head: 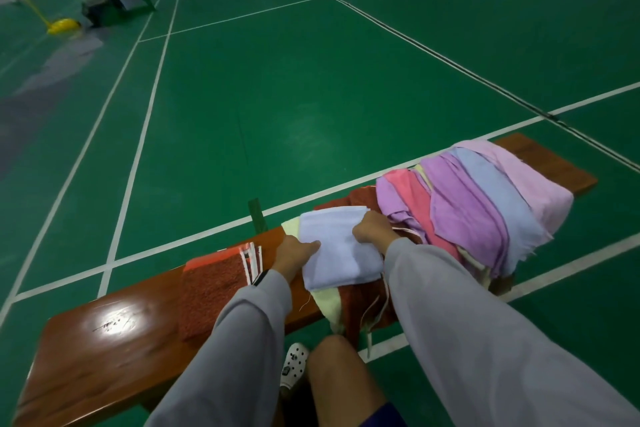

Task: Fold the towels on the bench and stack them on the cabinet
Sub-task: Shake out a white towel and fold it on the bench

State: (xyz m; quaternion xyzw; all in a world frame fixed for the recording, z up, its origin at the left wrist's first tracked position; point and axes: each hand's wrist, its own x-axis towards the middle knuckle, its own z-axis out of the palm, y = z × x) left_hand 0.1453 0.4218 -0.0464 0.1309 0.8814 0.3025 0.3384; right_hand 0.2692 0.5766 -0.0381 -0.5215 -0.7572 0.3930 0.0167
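Note:
A folded pale blue towel (341,248) lies on the wooden bench (104,350), over a pale yellow towel (327,303) and a rust-brown one (360,302). My left hand (294,253) grips its left edge, thumb on top. My right hand (372,227) grips its right edge, fingers curled under. To the right sits a heap of unfolded towels (485,204) in pink, purple and light blue. A folded rust-and-orange towel (214,288) lies to the left. No cabinet is in view.
Green court floor (311,80) with white lines stretches beyond the bench. My bare knee (339,378) and a white clog (293,366) are below the bench's near edge. A yellow post base (64,26) and dark equipment (104,7) stand far left.

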